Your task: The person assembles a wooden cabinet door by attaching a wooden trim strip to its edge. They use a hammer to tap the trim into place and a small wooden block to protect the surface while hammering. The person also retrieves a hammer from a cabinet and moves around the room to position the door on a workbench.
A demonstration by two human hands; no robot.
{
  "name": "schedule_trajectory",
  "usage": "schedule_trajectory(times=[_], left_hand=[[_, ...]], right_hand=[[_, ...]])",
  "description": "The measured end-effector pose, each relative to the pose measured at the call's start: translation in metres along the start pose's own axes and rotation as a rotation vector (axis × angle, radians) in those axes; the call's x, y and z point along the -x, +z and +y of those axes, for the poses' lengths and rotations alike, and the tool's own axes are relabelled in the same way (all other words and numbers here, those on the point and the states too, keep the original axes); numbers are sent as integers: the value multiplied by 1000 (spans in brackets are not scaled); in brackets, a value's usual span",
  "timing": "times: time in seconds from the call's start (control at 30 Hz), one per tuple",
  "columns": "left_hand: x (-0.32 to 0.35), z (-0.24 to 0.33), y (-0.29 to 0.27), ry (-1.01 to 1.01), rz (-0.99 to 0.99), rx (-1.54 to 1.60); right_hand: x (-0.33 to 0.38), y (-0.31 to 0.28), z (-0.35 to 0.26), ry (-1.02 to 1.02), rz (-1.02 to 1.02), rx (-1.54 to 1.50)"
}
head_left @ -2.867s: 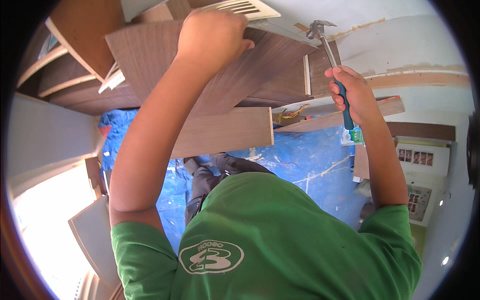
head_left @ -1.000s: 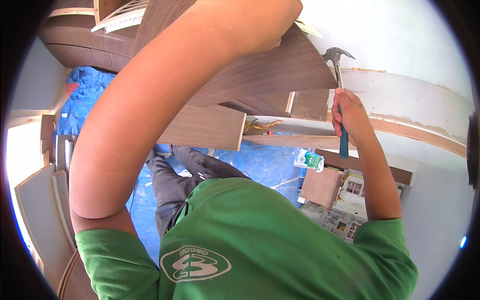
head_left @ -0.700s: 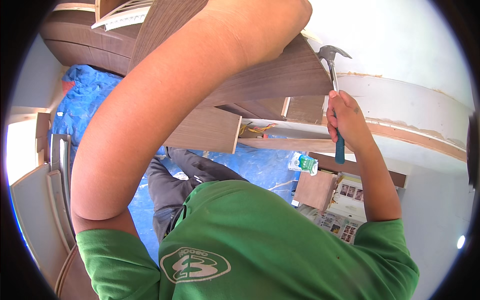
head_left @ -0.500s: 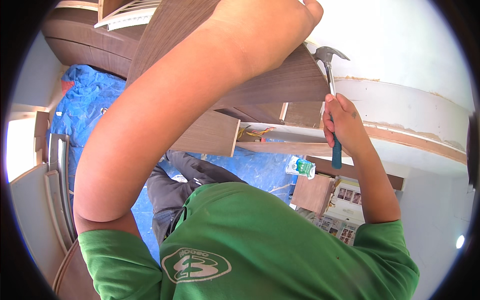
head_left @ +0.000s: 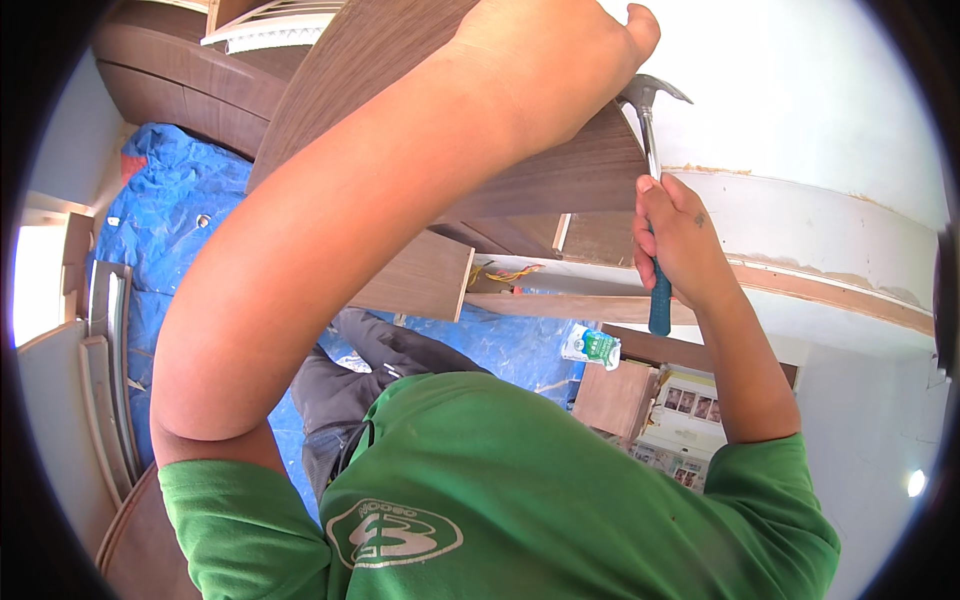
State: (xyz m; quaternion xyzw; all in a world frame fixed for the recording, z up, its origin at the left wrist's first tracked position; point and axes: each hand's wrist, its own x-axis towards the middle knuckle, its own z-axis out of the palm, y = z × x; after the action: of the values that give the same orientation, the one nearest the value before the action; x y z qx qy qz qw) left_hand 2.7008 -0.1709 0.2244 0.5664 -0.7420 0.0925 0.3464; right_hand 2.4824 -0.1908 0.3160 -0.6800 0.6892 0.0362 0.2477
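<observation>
A claw hammer (head_left: pixel 652 140) with a grey steel head and a blue handle is held upright in the right hand (head_left: pixel 675 240), whose grip is wrapped tight around the handle, the head raised just beside the edge of a brown wood-grain panel (head_left: pixel 400 60). The panel is pressed from the front by the left hand (head_left: pixel 550 60), its grip laid flat against the board. A blue tarp (head_left: pixel 170 220) is spread on the floor below.

Green short-sleeved t-shirt (head_left: pixel 560 480) fills bottom of frame, white oval logo (head_left: pixel 395 533) lower centre (lettering unreadable); dark grey trousers (head_left: pixel 345 395) left of centre; bare forearms.
</observation>
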Motion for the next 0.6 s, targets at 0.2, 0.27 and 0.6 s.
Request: schedule_trajectory(times=[0.2, 0.27, 0.6], left_hand=[[-4, -1, 4, 1, -18, 6], [-2, -1, 2, 7, -13, -11], [-14, -2, -1, 22, -217, -24]], right_hand=[[3, 13, -16, -26, 18, -39], [3, 14, -18, -38, 21, -34], [4, 25, -42, -97, -8, -43]])
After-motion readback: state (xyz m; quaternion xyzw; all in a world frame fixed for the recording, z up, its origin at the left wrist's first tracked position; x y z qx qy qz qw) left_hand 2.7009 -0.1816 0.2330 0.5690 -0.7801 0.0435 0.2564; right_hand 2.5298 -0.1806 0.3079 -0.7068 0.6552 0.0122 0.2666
